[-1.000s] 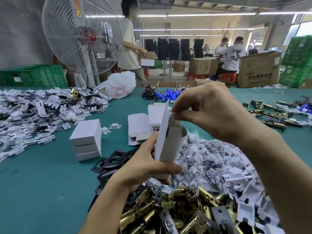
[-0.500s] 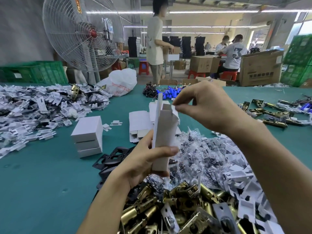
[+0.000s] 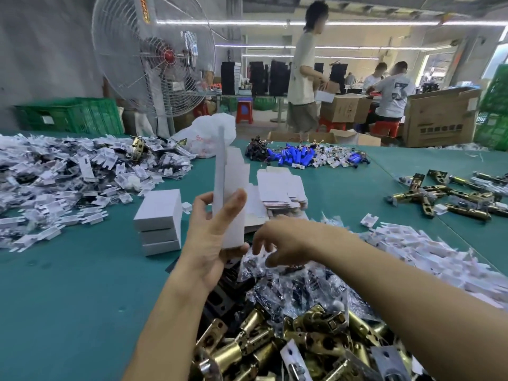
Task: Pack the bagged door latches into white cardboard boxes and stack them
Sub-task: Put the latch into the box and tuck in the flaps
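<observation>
White box [image 3: 233,224] is gripped upright by left hand [image 3: 209,243], long axis vertical, flap uppermost. Right hand [image 3: 283,243] is held loosely spread.

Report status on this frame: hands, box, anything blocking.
Left hand grips the white box upright, top flap up. Right hand open, low over the bagged latches, holding nothing. Nothing between them.

One wide-angle view, worn on the head, faces forward and down over the green desk [image 3: 68,298]; the left hand [image 3: 209,243] holding a white box [image 3: 233,174] sits close below the lens, well nearer than the fan [image 3: 154,59]; right of the fan the workshop [image 3: 357,64] recedes far back
</observation>
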`<action>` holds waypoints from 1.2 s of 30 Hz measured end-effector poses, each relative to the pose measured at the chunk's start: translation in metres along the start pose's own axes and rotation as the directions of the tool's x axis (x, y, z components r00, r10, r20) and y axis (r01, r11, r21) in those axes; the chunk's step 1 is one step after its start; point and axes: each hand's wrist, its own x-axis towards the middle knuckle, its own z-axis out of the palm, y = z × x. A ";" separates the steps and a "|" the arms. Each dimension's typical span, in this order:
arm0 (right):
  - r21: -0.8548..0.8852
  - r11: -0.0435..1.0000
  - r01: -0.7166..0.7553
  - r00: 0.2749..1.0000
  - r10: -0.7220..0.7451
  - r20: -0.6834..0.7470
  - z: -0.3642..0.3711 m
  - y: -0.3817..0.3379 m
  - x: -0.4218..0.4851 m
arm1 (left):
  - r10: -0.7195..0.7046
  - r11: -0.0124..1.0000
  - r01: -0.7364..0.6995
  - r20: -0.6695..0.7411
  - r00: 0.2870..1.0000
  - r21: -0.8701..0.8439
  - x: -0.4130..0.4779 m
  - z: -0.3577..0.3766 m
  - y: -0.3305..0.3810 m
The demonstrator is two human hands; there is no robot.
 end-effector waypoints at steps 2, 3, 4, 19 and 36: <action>-0.091 0.994 0.053 0.998 -0.056 -0.032 0.000 -0.007 0.010 | 0.010 1.000 -0.010 0.028 1.000 -0.018 -0.001 0.000 0.000; -0.129 0.989 0.078 0.996 -0.081 -0.023 0.001 -0.011 0.015 | 0.018 0.999 -0.017 0.045 0.999 -0.030 -0.001 0.000 0.001; -0.169 0.981 0.096 0.995 -0.098 -0.003 0.003 -0.016 0.020 | 0.026 0.999 -0.023 0.057 0.998 -0.046 -0.001 0.001 0.002; -0.140 0.987 0.075 0.992 -0.059 0.113 0.020 -0.035 0.050 | 0.046 0.969 -0.033 0.047 0.998 -0.244 0.004 -0.003 0.003; 0.705 0.620 0.345 0.554 0.472 -0.686 -0.040 0.022 -0.037 | -0.088 0.935 0.156 0.217 0.972 -0.320 0.005 -0.008 -0.006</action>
